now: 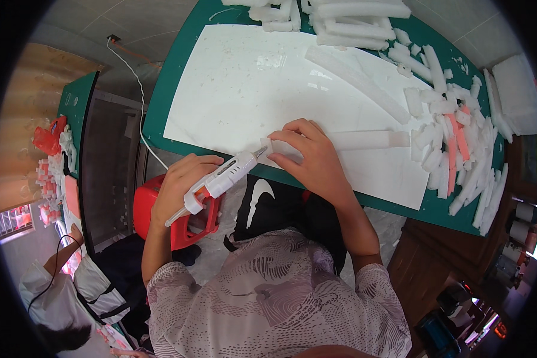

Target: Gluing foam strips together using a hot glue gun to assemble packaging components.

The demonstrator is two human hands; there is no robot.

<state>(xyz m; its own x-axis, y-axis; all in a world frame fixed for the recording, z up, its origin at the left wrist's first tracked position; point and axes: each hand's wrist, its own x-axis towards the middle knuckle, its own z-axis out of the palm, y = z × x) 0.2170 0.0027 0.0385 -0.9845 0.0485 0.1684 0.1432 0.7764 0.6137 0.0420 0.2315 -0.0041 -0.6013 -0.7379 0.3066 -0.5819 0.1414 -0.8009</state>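
My left hand (182, 182) is wrapped round a white hot glue gun (228, 173), with a translucent glue stick (176, 216) poking out of its back. The gun's metal nozzle tip touches or nearly touches a small white foam piece (267, 145) near the table's front edge. My right hand (310, 152) has its thumb and fingers closed about that piece. To the right of this hand a flat white foam strip (364, 140) lies on the board; whether it joins the small piece is hidden beneath my hand.
A white board (221, 89) covers much of the green table (155, 113). Foam strips (358, 27) are heaped at the back and right, with pink strips (456, 143) among them. One long strip (358, 83) lies alone. A red plastic stool (188, 230) stands below; another person (59, 286) works far left.
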